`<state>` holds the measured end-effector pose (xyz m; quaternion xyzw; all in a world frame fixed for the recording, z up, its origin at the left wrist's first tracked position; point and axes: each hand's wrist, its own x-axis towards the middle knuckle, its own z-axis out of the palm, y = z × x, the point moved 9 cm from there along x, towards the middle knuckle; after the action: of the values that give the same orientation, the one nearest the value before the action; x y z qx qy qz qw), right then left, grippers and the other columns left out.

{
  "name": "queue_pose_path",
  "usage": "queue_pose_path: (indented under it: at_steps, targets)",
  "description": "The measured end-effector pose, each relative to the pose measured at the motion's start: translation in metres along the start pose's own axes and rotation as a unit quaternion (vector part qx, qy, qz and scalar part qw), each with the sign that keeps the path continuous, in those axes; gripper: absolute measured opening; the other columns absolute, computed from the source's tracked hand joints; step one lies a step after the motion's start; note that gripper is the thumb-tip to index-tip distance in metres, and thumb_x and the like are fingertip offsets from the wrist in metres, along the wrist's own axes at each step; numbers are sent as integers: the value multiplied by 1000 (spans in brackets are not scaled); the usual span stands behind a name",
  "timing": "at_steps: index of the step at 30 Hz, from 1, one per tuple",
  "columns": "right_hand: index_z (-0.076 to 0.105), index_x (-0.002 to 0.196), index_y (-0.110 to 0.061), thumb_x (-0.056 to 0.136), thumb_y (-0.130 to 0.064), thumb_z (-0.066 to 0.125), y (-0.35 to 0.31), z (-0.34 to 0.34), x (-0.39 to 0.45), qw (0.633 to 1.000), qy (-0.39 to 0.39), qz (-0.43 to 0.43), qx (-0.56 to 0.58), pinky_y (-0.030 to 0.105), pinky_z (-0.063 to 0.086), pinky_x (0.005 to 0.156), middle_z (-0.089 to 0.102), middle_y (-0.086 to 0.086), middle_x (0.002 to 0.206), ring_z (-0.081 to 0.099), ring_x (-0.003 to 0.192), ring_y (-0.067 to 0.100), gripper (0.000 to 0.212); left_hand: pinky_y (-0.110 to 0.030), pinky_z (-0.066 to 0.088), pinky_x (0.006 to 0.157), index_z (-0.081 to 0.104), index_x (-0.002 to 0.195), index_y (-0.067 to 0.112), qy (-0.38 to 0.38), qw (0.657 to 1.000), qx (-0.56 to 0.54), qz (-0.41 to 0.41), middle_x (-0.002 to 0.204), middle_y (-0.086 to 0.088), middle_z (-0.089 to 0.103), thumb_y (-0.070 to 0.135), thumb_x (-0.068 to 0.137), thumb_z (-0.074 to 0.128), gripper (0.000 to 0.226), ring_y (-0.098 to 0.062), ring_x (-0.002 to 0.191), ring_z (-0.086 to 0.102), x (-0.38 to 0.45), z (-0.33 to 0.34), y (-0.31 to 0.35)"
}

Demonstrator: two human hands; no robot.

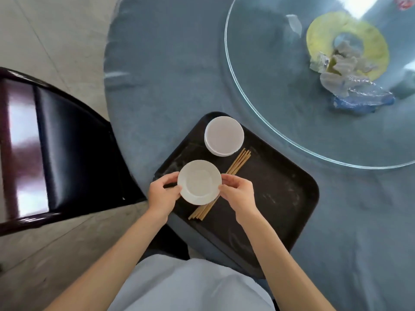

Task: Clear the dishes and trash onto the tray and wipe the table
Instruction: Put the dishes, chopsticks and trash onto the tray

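Both hands, the left hand (162, 194) and right hand (238, 193), are pinching opposite rims of a small, smooth white saucer (199, 182) (fingers curled, not splayed), holding it over wooden chopsticks (238, 163) on the scuffed black tray (283, 194), near a round white bowl (224, 136).

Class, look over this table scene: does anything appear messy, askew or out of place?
Yes. Crumpled trash lies heaped on the glass turntable, not on the tray. The tray itself overhangs the table's edge, and its surface looks smeared. Both hands hold a small plate over the chopsticks.
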<state>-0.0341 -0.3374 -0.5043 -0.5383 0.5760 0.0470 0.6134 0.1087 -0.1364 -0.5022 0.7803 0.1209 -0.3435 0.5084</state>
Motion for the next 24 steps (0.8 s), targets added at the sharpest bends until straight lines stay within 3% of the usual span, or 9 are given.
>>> queue_pose_path:
  at_steps: [7,11,16,19,21,24]
  targets:
    - [72,124,-20,93,-4,70,-10,33,14,998,38,-9,-53,27,58,82,70,-6,108,67,103,12,35,-43,58,96,73,119,23,-19,995,102,4,105,12,73,1,84,77,41,-14,106,68,43,-22,-2]
    - [71,128,-18,95,-6,69,-12,35,16,992,67,-18,-104,40,58,99,71,-3,116,66,109,15,35,-43,57,99,75,119,23,-25,989,142,1,103,12,74,5,84,78,40,-13,104,68,52,-23,-2]
    - [72,128,-18,98,-16,67,-19,33,12,989,74,-32,-124,41,58,100,72,-2,119,67,108,15,31,-41,60,92,76,117,23,-59,982,175,-21,90,10,76,28,88,71,29,-11,90,73,54,-26,8]
    - [70,130,-20,100,-22,64,-25,28,9,989,49,-46,-131,39,61,94,71,-3,122,68,105,14,30,-33,55,92,75,112,25,-81,963,258,25,96,5,77,35,92,62,27,-16,97,71,55,-22,48]
    - [70,128,-22,102,-25,60,-30,15,6,988,46,-57,-134,27,60,85,69,-7,119,68,98,9,27,-34,52,94,75,113,23,-87,954,281,63,103,2,76,35,93,61,26,-18,103,68,56,-13,88]
    - [71,126,-23,104,-30,59,-39,-19,2,988,54,-74,-121,28,60,90,70,-9,118,67,105,8,26,-31,49,99,72,121,21,-117,943,276,142,108,7,70,32,97,60,29,-10,105,62,54,19,162]
